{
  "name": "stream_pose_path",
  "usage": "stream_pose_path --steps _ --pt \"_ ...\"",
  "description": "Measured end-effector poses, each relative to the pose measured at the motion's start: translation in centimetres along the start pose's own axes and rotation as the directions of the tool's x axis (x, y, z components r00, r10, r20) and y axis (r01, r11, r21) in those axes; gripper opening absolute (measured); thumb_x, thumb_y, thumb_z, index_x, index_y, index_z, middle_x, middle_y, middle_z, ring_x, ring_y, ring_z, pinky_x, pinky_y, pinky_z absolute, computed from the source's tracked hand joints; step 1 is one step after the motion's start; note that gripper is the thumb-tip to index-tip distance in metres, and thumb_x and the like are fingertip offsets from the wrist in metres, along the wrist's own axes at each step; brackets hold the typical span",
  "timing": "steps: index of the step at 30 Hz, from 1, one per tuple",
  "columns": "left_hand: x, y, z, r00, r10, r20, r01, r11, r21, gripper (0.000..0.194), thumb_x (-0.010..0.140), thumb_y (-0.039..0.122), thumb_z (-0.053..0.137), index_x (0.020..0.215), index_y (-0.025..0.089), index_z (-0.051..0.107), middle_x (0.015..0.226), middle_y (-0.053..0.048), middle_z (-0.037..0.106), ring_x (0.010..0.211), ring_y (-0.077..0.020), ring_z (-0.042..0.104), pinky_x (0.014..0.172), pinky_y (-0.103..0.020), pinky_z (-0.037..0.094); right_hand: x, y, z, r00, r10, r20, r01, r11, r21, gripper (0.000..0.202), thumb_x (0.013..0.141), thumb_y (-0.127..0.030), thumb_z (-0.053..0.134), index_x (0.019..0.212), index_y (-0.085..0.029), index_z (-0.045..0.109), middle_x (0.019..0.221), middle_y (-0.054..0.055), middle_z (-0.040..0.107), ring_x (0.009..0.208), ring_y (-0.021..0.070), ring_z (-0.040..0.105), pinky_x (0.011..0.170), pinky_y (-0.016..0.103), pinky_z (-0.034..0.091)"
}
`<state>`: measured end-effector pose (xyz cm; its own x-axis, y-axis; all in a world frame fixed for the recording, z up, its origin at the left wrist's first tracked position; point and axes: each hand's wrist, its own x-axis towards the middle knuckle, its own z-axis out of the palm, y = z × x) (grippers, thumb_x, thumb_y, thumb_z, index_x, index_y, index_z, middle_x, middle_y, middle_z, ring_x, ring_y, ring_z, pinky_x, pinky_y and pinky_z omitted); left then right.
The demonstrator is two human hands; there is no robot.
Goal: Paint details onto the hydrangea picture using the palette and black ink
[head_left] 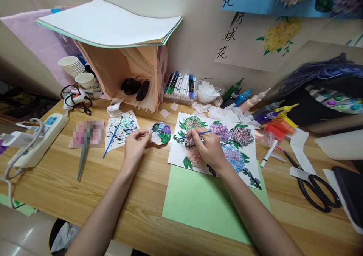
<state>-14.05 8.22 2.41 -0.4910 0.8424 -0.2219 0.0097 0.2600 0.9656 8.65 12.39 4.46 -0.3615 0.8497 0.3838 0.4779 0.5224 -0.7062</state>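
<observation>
My left hand (137, 144) pinches the left edge of a small round paint palette (160, 133), which has green, purple and blue paint in its wells. A thin blue paintbrush (204, 132) is held in my right hand (206, 147), its tip at the left side of a white sheet (176, 155). Clusters of pink, purple, black and blue flowers with green leaves cover that sheet, and my right hand hides part of them. Under it lies a light green sheet (198, 207).
Black scissors (314, 190), paint bottles (252, 99) and torn tissue (227, 115) lie right and behind. Markers (181, 85) stand behind. Leftward are a paint-smeared paper (132, 120) with another brush (112, 140), a grey-green brush (82, 157) and a power strip (42, 146).
</observation>
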Motion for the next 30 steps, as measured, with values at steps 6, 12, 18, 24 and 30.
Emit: stream_pose_path --steps 6,12,18,24,30 --pt "-0.05 0.12 0.12 1.0 -0.015 -0.009 0.015 1.0 -0.013 0.035 0.057 0.035 0.074 0.081 0.011 0.067 0.071 -0.005 0.067 0.061 -0.0149 0.062 0.064 -0.029 0.052 0.05 -0.16 -0.15 0.999 -0.015 -0.029 0.014 1.0 -0.005 0.027 0.093 -0.027 0.04 0.077 -0.02 0.06 0.074 0.003 0.066 0.076 0.016 0.062 0.073 0.03 0.046" --pt "-0.01 -0.07 0.2 1.0 -0.008 -0.001 0.008 1.0 -0.012 0.032 0.058 0.034 0.073 0.079 0.011 0.067 0.069 -0.004 0.067 0.059 -0.0142 0.062 0.064 -0.028 0.052 0.05 -0.05 -0.21 1.0 -0.029 0.003 0.029 0.999 -0.029 0.026 0.093 -0.026 0.041 0.078 -0.02 0.06 0.077 0.003 0.067 0.077 0.0163 0.062 0.073 0.03 0.046" --pt "-0.11 0.0 0.26 1.0 -0.005 0.008 0.005 1.0 -0.011 0.031 0.058 0.033 0.073 0.079 0.011 0.066 0.068 -0.003 0.066 0.059 -0.0137 0.061 0.064 -0.028 0.051 0.08 -0.2 -0.23 0.999 -0.053 -0.012 0.053 0.999 -0.009 0.025 0.093 -0.025 0.041 0.078 -0.02 0.06 0.076 0.003 0.066 0.077 0.016 0.061 0.074 0.03 0.045" --pt "-0.18 0.08 0.3 1.0 -0.014 0.009 0.014 1.0 -0.015 0.031 0.059 0.033 0.073 0.079 0.011 0.066 0.066 -0.002 0.065 0.058 -0.0131 0.06 0.064 -0.027 0.051 -0.03 -0.04 -0.08 0.999 -0.042 0.0 0.042 0.999 -0.028 0.026 0.094 -0.027 0.04 0.078 -0.019 0.06 0.077 0.003 0.066 0.078 0.0163 0.061 0.073 0.03 0.045" --pt "-0.14 0.1 0.3 1.0 -0.018 0.009 0.018 1.0 0.004 0.032 0.059 0.033 0.072 0.081 0.01 0.066 0.067 -0.002 0.064 0.06 -0.0126 0.06 0.063 -0.026 0.05 0.06 -0.11 -0.15 0.998 -0.056 0.02 0.057 0.998 -0.039 0.027 0.094 -0.028 0.039 0.079 -0.019 0.06 0.078 0.004 0.066 0.078 0.0163 0.06 0.073 0.03 0.045"
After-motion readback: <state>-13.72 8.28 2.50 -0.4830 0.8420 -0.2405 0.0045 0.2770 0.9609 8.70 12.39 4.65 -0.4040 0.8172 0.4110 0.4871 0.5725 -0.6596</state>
